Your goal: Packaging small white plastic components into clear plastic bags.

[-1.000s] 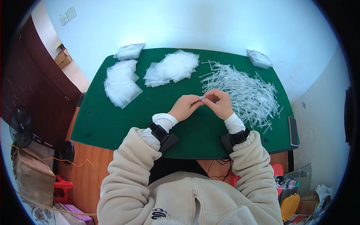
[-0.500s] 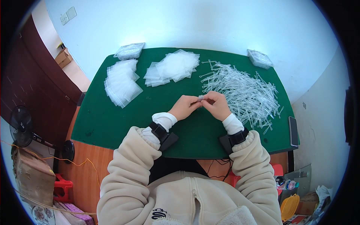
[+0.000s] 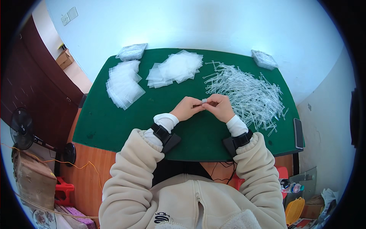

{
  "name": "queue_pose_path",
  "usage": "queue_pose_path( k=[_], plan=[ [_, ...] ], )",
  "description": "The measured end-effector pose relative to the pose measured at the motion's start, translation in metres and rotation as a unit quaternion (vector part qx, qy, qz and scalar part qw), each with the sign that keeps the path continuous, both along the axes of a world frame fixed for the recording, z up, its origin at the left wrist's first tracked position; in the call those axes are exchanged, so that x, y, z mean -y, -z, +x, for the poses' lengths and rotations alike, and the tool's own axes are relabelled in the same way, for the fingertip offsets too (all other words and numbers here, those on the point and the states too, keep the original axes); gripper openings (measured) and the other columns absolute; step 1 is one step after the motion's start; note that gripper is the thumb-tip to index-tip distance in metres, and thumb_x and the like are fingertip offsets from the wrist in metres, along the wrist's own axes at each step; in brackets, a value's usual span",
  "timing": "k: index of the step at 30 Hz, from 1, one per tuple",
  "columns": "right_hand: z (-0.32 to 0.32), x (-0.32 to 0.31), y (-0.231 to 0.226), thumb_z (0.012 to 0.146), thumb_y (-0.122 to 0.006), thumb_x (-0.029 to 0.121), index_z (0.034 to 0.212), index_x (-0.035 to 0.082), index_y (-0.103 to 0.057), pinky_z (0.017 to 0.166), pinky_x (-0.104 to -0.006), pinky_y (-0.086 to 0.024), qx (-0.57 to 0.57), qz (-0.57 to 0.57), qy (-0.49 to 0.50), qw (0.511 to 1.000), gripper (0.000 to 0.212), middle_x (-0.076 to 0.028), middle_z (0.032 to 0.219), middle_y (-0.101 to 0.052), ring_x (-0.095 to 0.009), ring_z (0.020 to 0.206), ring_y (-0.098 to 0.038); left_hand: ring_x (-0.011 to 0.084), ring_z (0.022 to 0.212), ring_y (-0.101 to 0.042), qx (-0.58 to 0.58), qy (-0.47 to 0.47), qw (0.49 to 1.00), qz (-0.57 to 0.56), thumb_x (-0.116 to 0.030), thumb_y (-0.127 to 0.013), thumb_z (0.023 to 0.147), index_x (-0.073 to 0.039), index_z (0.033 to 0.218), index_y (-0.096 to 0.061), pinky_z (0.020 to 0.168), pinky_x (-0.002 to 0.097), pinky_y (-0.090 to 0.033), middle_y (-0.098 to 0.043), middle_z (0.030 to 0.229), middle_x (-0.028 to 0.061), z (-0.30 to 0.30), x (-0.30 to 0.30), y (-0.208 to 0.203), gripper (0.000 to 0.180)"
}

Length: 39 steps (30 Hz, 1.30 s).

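My left hand (image 3: 186,109) and my right hand (image 3: 222,108) meet over the middle of the table. Between their fingertips they pinch a small, whitish, see-through plastic piece (image 3: 204,100); most of it is hidden by the fingers, and its exact kind does not show. Just beyond my right hand spreads a big heap of thin clear plastic sticks (image 3: 249,95), some with small rings at the ends. Ahead and to the left lie two fanned stacks of clear flat plastic bags, a nearer-left stack (image 3: 121,84) and a middle stack (image 3: 177,68).
The green-covered table (image 3: 110,128) has a wrapped clear pack (image 3: 132,52) at its far left corner and another pack (image 3: 264,60) at the far right. A phone (image 3: 298,133) lies along the right edge. A black fan (image 3: 23,128) stands left of the table.
Both hands have shifted very slightly, and a bit more of the small plastic piece shows above the fingertips. The stacks and the heap are unchanged.
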State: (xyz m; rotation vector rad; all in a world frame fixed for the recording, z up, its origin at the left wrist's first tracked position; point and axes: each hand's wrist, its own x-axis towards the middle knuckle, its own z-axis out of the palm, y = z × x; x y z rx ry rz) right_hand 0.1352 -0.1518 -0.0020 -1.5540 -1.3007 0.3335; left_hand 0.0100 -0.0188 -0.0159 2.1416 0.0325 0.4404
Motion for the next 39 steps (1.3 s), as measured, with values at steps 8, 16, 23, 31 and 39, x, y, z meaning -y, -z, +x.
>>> queue_pose_path(
  k=[8, 16, 23, 31, 39],
  plan=[
    [-0.001, 0.000, 0.000, 0.071, -0.068, 0.006, 0.076, 0.000, -0.062, 0.054, -0.0189, -0.043, -0.009, -0.002, -0.007, 1.000, 0.009, -0.001, 0.067, -0.058, -0.005, 0.059, -0.053, 0.0129, 0.053, -0.040, -0.004, 0.011, 1.000, -0.016, -0.015, -0.060, 0.081, 0.001, 0.086, -0.061, 0.052, 0.0269, -0.038, -0.053, 0.061, 0.0102, -0.001, -0.001, -0.001, 0.017],
    [0.004, -0.001, 0.003, 0.071, -0.068, 0.006, 0.075, -0.001, -0.062, 0.053, -0.0188, -0.043, -0.024, -0.005, -0.007, 1.000, 0.010, -0.001, 0.065, -0.058, -0.005, 0.058, -0.052, 0.0134, 0.055, -0.045, 0.008, 0.008, 0.999, -0.039, -0.015, -0.060, 0.081, 0.001, 0.085, -0.061, 0.055, 0.0267, -0.040, -0.055, 0.063, 0.0111, -0.001, 0.001, -0.004, 0.016],
    [0.000, -0.003, -0.002, 0.072, -0.067, 0.006, 0.076, -0.001, -0.062, 0.054, -0.0199, -0.044, -0.025, -0.021, -0.002, 0.999, 0.010, -0.002, 0.065, -0.059, -0.006, 0.058, -0.054, 0.0132, 0.058, -0.048, 0.014, -0.005, 1.000, -0.005, -0.018, -0.059, 0.083, 0.000, 0.088, -0.061, 0.057, 0.0271, -0.041, -0.059, 0.067, 0.0091, 0.000, 0.001, 0.002, 0.019],
    [-0.004, -0.033, -0.024, 0.075, -0.066, 0.010, 0.083, 0.001, -0.063, 0.057, -0.0225, -0.047, -0.146, -0.002, -0.043, 0.988, 0.013, -0.005, 0.070, -0.062, -0.010, 0.062, -0.059, 0.0158, 0.064, -0.057, 0.065, -0.093, 0.991, -0.068, -0.017, -0.056, 0.083, 0.000, 0.084, -0.062, 0.060, 0.0274, -0.044, -0.061, 0.071, 0.0093, -0.004, -0.018, -0.003, 0.018],
    [0.020, -0.132, -0.003, 0.071, -0.063, 0.007, 0.087, 0.007, -0.065, 0.076, -0.0335, -0.045, 0.383, 0.072, 0.118, 0.913, 0.017, -0.005, 0.085, -0.059, -0.022, 0.087, -0.057, 0.0183, 0.082, -0.061, 0.252, -0.247, 0.838, -0.417, -0.019, -0.053, 0.088, 0.002, 0.095, -0.057, 0.071, 0.0284, -0.049, -0.062, 0.091, 0.0098, -0.017, -0.092, 0.002, 0.022]
  ],
)
